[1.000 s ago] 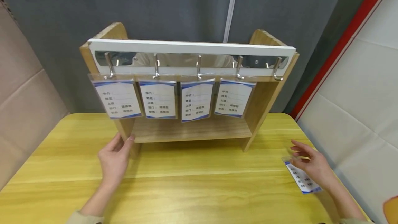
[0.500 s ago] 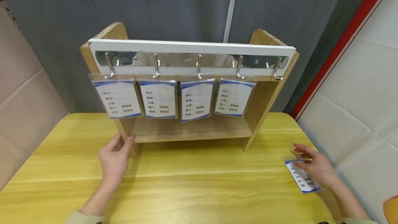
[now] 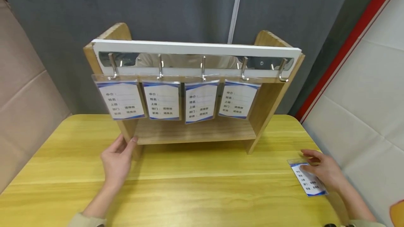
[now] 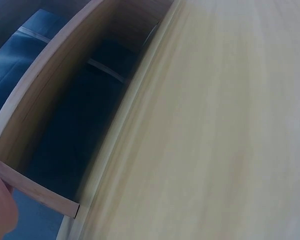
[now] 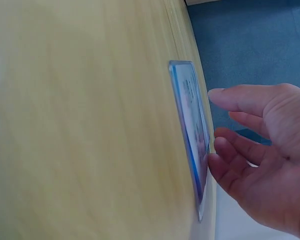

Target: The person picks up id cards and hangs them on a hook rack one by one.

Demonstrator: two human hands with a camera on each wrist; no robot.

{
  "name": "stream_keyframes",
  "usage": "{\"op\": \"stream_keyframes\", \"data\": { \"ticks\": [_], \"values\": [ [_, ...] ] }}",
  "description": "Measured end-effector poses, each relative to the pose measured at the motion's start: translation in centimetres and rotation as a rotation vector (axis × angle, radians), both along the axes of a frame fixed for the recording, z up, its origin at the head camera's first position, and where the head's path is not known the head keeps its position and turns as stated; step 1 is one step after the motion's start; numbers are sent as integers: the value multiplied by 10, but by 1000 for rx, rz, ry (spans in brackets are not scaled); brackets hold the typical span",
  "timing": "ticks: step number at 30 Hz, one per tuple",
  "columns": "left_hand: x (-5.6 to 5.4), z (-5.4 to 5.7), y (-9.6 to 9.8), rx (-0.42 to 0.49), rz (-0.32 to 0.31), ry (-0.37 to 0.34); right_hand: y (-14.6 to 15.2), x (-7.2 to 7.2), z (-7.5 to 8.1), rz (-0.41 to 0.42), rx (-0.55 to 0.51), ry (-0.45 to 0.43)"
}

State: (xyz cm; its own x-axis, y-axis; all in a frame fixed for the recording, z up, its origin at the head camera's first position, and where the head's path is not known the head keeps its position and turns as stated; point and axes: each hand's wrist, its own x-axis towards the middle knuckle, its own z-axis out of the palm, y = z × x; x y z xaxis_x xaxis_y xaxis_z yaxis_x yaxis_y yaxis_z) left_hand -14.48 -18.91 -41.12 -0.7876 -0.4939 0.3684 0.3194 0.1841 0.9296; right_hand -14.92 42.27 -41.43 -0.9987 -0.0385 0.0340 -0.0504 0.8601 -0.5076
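My left hand (image 3: pixel 116 162) grips the lower left side panel of a small wooden rack (image 3: pixel 195 136), thumb at the front. In the left wrist view only part of that hand (image 4: pixel 1 207) shows beside the panel. Several ID badges (image 3: pixel 202 102) in clear sleeves hang side by side from the rack's metal hooks. Another ID badge (image 3: pixel 305 181) lies flat on the table at the right. Over its right edge hovers my right hand (image 3: pixel 326 172), fingers loosely bent. The right wrist view shows this hand (image 5: pixel 270 150) with thumb and fingers apart beside the badge (image 5: pixel 192 125).
The rightmost hook (image 3: pixel 282 69) bears no badge. A yellow wood-grain table (image 3: pixel 202 192) carries the rack. Behind it stands a grey cloth partition (image 3: pixel 176 6), with a pale padded wall (image 3: pixel 363 115) close on the right.
My right hand has shifted slightly right and toward me over the loose badge, uncovering more of its top. My left hand keeps its hold on the rack.
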Motion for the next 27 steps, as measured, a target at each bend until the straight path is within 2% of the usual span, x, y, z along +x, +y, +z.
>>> {"op": "stream_keyframes", "data": {
  "ticks": [16, 27],
  "values": [
    [0, 1, 3, -11, 9, 2, 12, -4, 0, 33, 8, -65],
    [1, 2, 3, 27, 7, -19, 14, -9, -5, 93, 7, -40]
  ]
}}
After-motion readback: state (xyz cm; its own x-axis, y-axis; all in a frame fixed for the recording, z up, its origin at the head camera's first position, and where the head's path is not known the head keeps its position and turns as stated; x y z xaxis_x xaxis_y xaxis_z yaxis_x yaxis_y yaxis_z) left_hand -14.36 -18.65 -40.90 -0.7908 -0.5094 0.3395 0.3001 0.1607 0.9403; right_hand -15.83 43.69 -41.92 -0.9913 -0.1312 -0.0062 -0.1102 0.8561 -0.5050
